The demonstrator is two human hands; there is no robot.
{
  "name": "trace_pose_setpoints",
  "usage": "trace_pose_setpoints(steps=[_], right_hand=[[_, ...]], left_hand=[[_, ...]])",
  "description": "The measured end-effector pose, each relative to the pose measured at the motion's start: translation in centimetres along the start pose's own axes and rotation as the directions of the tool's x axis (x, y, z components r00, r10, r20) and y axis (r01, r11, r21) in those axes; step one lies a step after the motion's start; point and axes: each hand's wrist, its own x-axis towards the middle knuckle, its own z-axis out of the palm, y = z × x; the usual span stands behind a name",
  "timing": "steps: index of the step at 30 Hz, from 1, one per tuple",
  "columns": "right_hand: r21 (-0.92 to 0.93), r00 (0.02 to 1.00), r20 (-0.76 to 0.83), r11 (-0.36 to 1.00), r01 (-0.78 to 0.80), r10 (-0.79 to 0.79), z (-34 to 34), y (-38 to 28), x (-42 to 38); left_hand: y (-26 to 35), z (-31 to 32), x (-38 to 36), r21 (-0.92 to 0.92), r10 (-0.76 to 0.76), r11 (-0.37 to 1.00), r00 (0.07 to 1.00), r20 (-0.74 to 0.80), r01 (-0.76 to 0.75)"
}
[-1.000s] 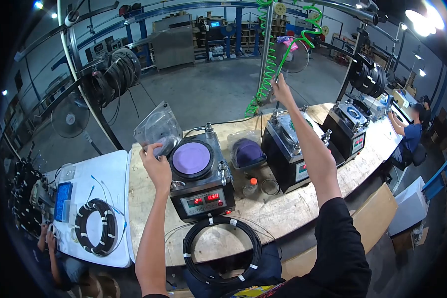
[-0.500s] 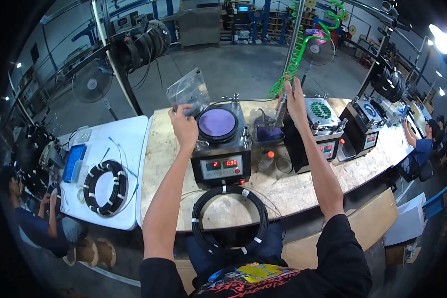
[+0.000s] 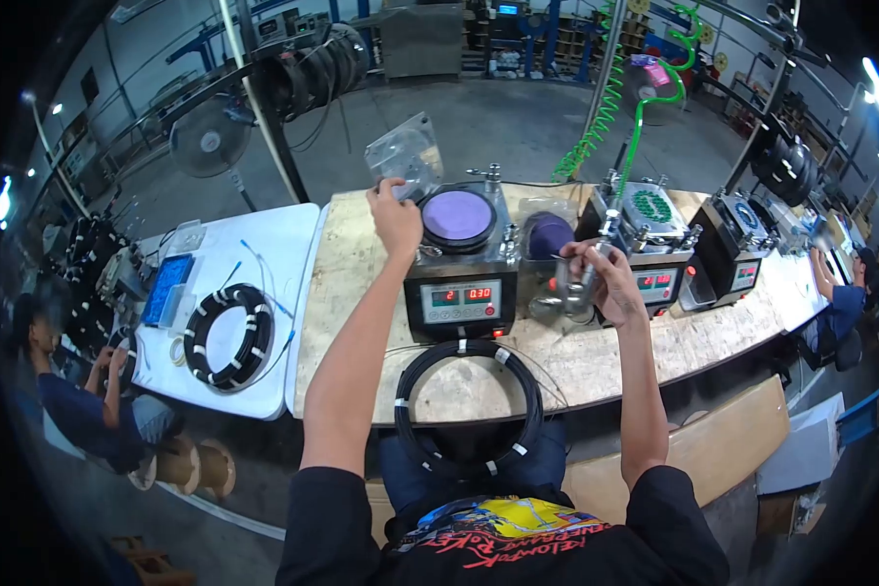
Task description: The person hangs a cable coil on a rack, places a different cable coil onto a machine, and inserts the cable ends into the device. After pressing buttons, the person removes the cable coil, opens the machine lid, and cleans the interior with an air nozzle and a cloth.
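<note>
My left hand (image 3: 397,223) is closed on the near edge of a clear plate (image 3: 406,154), which is tilted up beside the polishing machine (image 3: 459,298). A round purple pad (image 3: 457,215) lies on top of that machine, and its red display is lit. To the right, my right hand (image 3: 610,281) is closed around a metal air gun (image 3: 606,234) on a green coiled hose (image 3: 638,137). The gun's lower end is blurred above small jars on the bench. Behind it, a purple disc (image 3: 549,234) sits in a clear container.
A black cable coil (image 3: 532,391) leans at the bench's front edge. More machines (image 3: 654,278) stand to the right. On the left, a white table (image 3: 288,381) holds another cable coil (image 3: 200,342) and a blue tray (image 3: 169,288). Other people sit at both sides.
My right hand has come down and nearer with the air gun, pulling the green hose straighter. The purple disc in the container now shows more. My left hand still holds the clear plate.
</note>
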Motion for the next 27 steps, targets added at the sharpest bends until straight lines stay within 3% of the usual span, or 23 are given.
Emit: trace_pose_setpoints(steps=[2, 3, 6, 11, 14, 18, 23, 27], right_hand=[[0.039, 0.996, 0.033, 0.996, 0.082, -0.083, 0.2, 1.4, 0.4], [0.007, 0.999, 0.014, 0.999, 0.051, -0.051, 0.6, 1.2, 0.6], [0.138, 0.983, -0.085, 0.975, 0.174, -0.163, 8.0, -1.2, 0.3], [0.213, 0.998, 0.018, 0.976, 0.054, -0.059, 9.0, -0.4, 2.7], [0.385, 0.997, 0.041, 0.922, 0.043, -0.064, 9.0, -0.2, 4.3], [0.281, 0.997, -0.034, 0.956, 0.082, -0.075, 10.2, -1.1, 5.3], [0.124, 0.974, -0.06, 0.966, 0.225, -0.22, 13.3, -2.3, 6.0], [0.039, 0.945, -0.188, 0.96, 0.278, -0.266, 15.1, -0.3, 8.0]], left_hand=[[-0.2, 0.1, 0.0, 0.009, 0.016, 1.0, 0.999, -0.034, -0.016], [0.1, 0.0, -0.1, 0.004, -0.001, 1.0, 0.999, -0.042, 0.001], [0.6, -0.3, -0.3, -0.013, -0.014, 1.0, 0.999, -0.039, 0.013], [0.7, -0.4, -0.4, -0.006, -0.003, 1.0, 0.998, -0.064, 0.002], [1.2, -0.7, -0.5, -0.016, -0.051, 0.999, 0.998, -0.042, 0.05], [0.9, -0.4, -0.4, -0.035, -0.041, 0.999, 0.998, -0.056, 0.039], [0.7, -0.4, -0.8, -0.001, 0.019, 1.0, 0.994, -0.11, -0.019], [1.0, -0.5, -1.0, -0.005, -0.024, 1.0, 0.994, -0.108, 0.024]])
